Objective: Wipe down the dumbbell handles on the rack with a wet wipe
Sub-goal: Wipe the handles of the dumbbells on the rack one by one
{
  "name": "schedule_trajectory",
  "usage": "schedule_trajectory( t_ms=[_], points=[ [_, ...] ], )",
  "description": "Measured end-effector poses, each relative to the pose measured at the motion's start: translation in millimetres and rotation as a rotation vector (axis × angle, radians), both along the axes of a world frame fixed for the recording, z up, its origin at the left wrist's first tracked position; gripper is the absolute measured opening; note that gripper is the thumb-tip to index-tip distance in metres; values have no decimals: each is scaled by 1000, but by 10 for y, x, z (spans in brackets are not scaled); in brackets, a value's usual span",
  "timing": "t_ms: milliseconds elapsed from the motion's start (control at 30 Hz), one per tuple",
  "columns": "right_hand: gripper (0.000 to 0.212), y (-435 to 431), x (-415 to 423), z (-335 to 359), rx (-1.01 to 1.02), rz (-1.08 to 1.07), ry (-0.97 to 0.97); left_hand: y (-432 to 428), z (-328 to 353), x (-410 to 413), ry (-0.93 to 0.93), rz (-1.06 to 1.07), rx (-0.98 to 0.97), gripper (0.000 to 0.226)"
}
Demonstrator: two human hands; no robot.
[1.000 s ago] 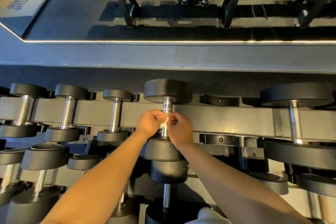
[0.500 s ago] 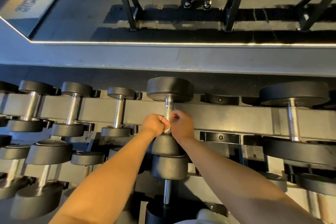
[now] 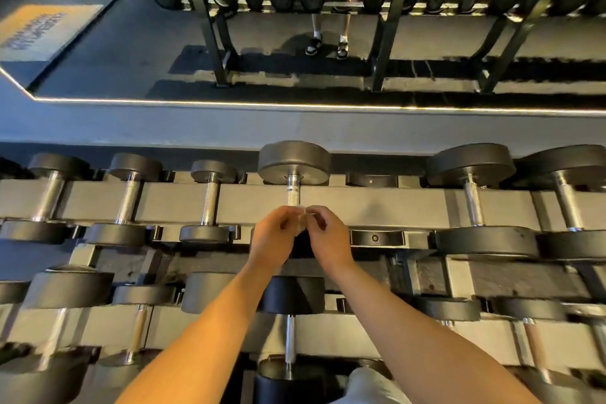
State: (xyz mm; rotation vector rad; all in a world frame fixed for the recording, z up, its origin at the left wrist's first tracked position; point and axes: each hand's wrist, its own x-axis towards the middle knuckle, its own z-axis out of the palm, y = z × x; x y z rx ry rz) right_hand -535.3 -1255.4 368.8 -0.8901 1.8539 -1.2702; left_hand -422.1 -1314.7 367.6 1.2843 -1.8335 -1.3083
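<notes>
A black dumbbell with a chrome knurled handle (image 3: 292, 193) lies on the top row of the grey rack (image 3: 360, 203), its far head (image 3: 294, 162) toward the mirror. My left hand (image 3: 272, 236) and my right hand (image 3: 328, 236) meet over the near end of that handle. Between their fingertips they pinch a small pale wet wipe (image 3: 302, 218). The handle's near part and the dumbbell's near head are mostly hidden under my hands.
More dumbbells fill the top row to the left (image 3: 210, 198) and right (image 3: 474, 203), and the lower row (image 3: 290, 341) below my arms. A wall mirror (image 3: 295, 43) behind the rack reflects the rack and a person's legs.
Both hands have slid toward me along the handle, baring more chrome. The wipe, wrapped on the handle before, now sits between my fingertips. The camera has tilted up and shows more mirror.
</notes>
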Motion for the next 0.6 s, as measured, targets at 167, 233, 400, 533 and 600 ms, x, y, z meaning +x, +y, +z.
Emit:
schedule_trajectory(
  t_ms=[167,233,400,533,600],
  points=[
    [13,441,231,-90,-6,-19,-16,474,-158,305,172,-51,17,19],
    [14,624,300,-150,35,-11,-23,688,-203,402,181,-51,54,28],
    [13,1088,447,-377,159,4,-175,1233,-325,500,-11,127,242,22],
    [16,1416,519,-562,207,29,-120,1616,-549,524,-19,274,336,15],
    [16,1585,559,-622,237,56,-93,1798,-579,502,-18,300,367,12]
  ],
)
